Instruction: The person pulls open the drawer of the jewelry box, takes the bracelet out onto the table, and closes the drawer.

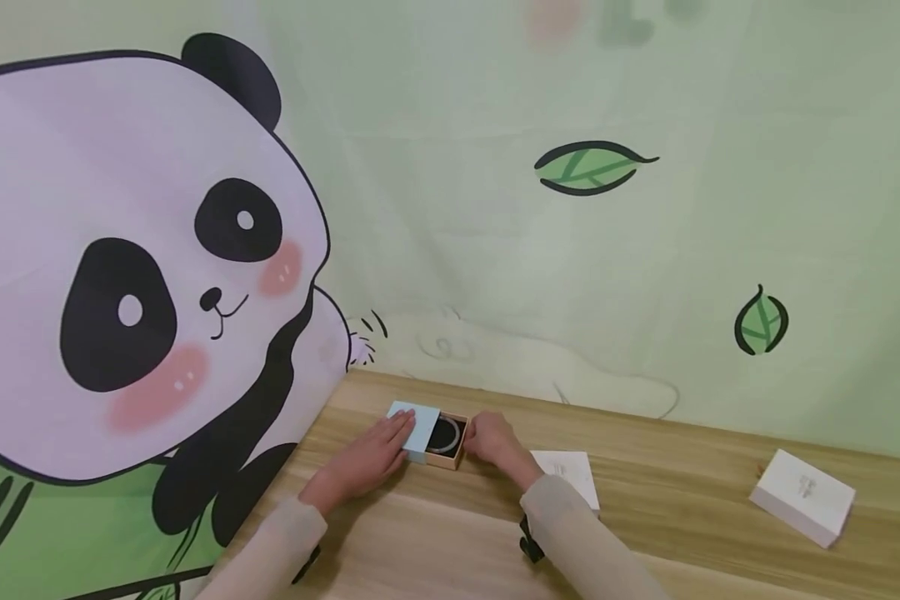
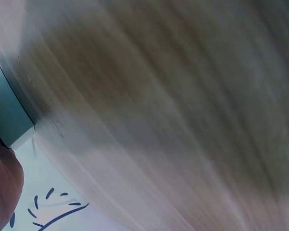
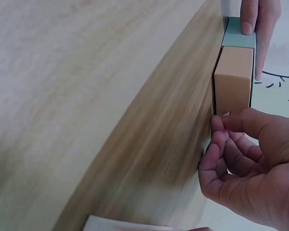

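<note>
Wooden table (image 1: 435,542) meets panda backdrop (image 1: 465,217), left hand (image 1: 373,450) flat on blue cover (image 1: 424,427), right hand (image 1: 497,439) pinching drawer (image 3: 233,86).

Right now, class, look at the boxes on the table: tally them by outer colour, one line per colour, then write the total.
Light blue drawer box: 1
White boxes: 2
Total: 3
</note>
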A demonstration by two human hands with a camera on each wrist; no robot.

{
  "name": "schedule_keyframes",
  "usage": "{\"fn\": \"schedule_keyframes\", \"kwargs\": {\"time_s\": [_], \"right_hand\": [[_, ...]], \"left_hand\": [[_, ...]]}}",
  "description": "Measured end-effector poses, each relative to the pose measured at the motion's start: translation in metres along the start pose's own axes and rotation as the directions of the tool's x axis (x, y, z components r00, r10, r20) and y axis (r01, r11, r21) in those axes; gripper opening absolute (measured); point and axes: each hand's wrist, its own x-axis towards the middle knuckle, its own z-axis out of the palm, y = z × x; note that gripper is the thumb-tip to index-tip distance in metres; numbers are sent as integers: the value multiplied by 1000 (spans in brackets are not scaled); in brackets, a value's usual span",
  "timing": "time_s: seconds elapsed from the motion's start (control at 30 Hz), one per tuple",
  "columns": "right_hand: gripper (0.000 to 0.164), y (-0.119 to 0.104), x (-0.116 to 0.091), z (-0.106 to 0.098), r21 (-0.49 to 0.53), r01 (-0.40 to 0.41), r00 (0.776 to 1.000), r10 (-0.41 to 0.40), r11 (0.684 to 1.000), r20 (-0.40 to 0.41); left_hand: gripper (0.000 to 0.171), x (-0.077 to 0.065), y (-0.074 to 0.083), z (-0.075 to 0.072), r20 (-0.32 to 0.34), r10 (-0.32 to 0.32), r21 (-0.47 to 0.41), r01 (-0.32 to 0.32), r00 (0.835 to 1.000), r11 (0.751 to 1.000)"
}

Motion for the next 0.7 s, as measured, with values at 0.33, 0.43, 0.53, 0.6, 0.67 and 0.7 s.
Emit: {"fn": "schedule_keyframes", "kwargs": {"time_s": [0.33,0.43,0.53,0.6,0.67,0.7], "right_hand": [[21,5,-4,-4,-49,6,999,-4,999,37],[21,6,-4,-4,-58,-10,999,12,998,41],[23,5,-5,-4,-65,-18,998,21,998,53],[24,5,-5,-4,-75,-20,998,25,997,62],[24,4,-6,-4,-94,-19,997,26,995,73],[24,3,-6,-5,-103,-21,996,29,994,79]], "left_hand": [[58,-1,6,1,-15,18,17,-18,1000,1000],[58,-1,6,2,-13,12,11,-11,1000,1000],[58,-2,6,2,-15,15,12,-15,1000,1000],[58,-3,6,2,-24,19,5,-19,1000,1000],[57,-3,6,1,-30,21,5,-21,999,1000],[57,-3,6,0,-30,22,4,-21,999,1000]]}}
